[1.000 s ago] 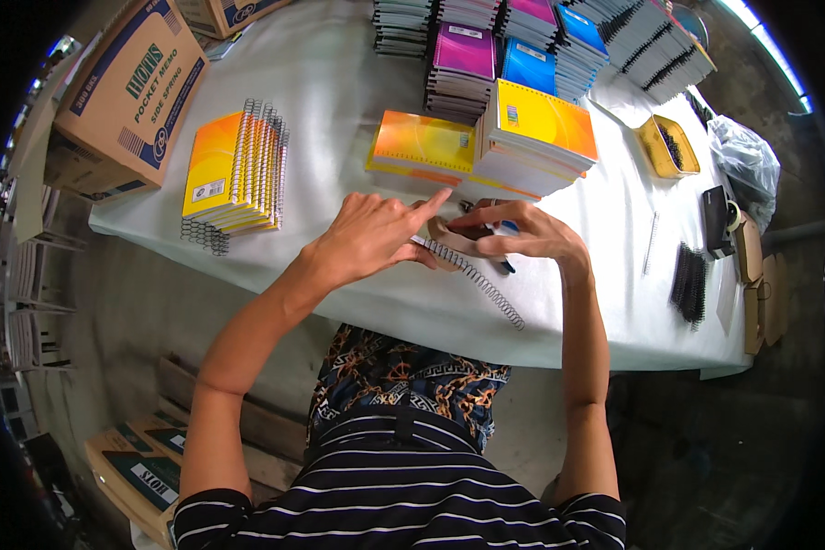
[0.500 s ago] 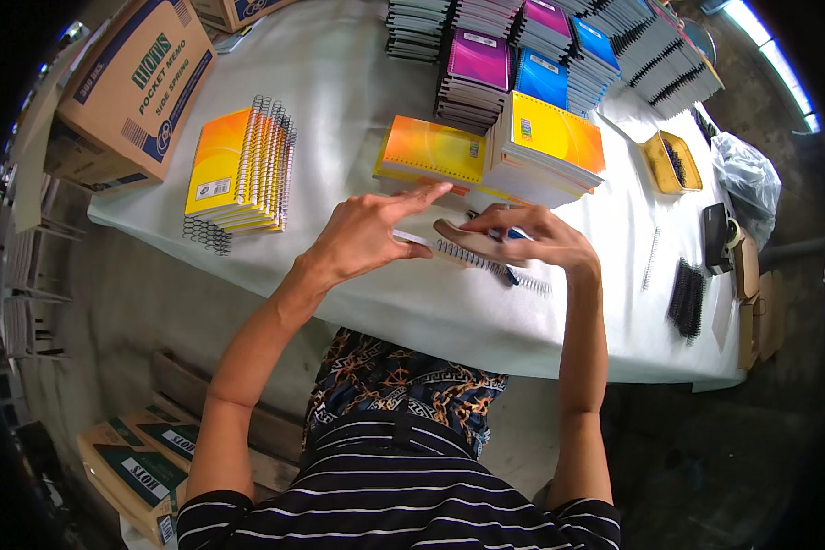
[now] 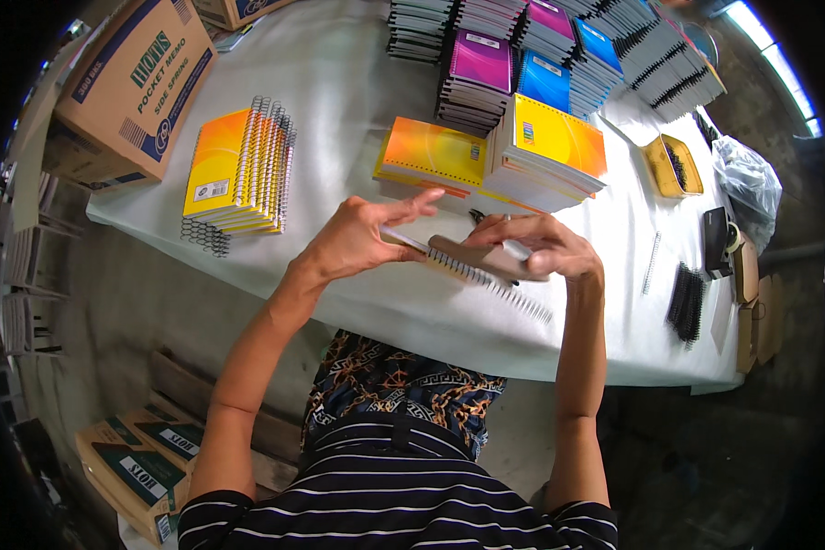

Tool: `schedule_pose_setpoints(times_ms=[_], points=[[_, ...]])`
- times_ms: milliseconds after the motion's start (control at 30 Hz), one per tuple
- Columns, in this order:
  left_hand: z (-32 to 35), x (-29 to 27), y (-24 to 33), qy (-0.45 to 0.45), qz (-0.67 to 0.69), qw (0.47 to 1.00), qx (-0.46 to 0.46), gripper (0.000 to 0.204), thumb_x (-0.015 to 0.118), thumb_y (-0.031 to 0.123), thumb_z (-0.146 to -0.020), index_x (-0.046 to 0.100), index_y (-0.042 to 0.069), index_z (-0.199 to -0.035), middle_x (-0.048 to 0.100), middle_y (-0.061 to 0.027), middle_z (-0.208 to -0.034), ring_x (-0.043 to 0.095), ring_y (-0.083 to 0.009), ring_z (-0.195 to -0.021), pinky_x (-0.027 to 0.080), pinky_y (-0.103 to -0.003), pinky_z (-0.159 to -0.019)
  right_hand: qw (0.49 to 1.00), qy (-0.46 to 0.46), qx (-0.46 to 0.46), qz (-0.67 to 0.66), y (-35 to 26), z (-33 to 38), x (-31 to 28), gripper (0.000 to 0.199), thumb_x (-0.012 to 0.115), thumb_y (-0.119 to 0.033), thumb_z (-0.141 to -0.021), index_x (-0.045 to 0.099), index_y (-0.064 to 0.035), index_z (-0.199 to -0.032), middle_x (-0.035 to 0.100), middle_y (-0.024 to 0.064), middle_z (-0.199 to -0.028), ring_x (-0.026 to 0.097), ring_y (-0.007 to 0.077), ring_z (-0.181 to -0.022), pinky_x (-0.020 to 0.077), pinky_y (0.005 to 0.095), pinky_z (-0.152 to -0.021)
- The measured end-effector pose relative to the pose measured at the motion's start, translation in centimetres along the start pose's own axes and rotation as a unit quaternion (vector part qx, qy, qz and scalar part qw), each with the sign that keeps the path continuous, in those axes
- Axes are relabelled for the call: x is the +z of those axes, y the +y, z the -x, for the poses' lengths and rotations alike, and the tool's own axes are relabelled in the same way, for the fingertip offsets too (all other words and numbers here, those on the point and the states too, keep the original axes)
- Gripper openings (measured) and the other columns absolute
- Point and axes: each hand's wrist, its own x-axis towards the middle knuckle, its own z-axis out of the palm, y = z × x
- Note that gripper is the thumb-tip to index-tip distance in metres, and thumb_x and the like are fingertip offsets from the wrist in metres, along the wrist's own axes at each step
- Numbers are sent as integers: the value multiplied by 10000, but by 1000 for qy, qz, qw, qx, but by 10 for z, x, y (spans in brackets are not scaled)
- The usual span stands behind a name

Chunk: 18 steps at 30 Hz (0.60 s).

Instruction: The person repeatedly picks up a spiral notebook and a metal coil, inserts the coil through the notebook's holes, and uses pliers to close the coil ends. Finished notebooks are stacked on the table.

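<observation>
My left hand point(image 3: 353, 240) pinches a small notebook point(image 3: 406, 240) between thumb and fingers, edge-on, its index finger stretched out. A wire spiral coil point(image 3: 467, 271) runs along the notebook's edge, its loose end sticking out toward the lower right. My right hand point(image 3: 550, 246) grips a tan, flat, slightly curved piece point(image 3: 488, 258) lying against the coil. A dark tool tip point(image 3: 477, 216) shows by the right fingers; most of that tool is hidden. Just beyond the hands lie yellow-orange notebooks point(image 3: 435, 151), punched along one edge, beside a taller yellow stack point(image 3: 559, 137).
Coil-bound yellow notebooks point(image 3: 218, 170) are stacked on the left, near a large carton point(image 3: 142, 92). Purple point(image 3: 479, 62) and blue notebooks point(image 3: 544, 81) stand at the back. On the right are a yellow tub point(image 3: 658, 168), black coils point(image 3: 685, 302), a loose coil point(image 3: 652, 263) and a tape dispenser point(image 3: 717, 240).
The tan piece has shifted slightly right and down along the coil and tilted, showing more of its flat face. The blue part of the tool is now hidden. My left hand has barely moved.
</observation>
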Motion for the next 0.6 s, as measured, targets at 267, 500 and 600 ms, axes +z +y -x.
schedule_pose_setpoints(times_ms=[267,500,600], points=[[6,15,-5,74,56,995,-35,939,839,57,-678,375,163,-1488,632,-112,-1284,609,-201,-1187,530,-317,-927,994,22,80,73,-2,-7,11,567,622,-498,-851,674,-61,-1208,682,109,-1026,621,231,-918,478,357,-853],[19,26,-16,141,64,988,24,979,832,100,-679,322,188,-1510,630,-110,-1287,651,-154,-1068,529,-346,-962,997,1,71,27,-6,-14,14,632,596,-559,-843,674,-47,-1206,675,104,-1015,614,237,-925,462,365,-867],[17,28,-14,141,102,985,3,992,820,73,-688,292,189,-1520,624,-117,-1292,641,-143,-1072,528,-353,-972,994,26,98,49,-4,-16,17,696,591,-598,-821,666,-24,-1208,677,112,-1024,611,236,-892,459,343,-834]])
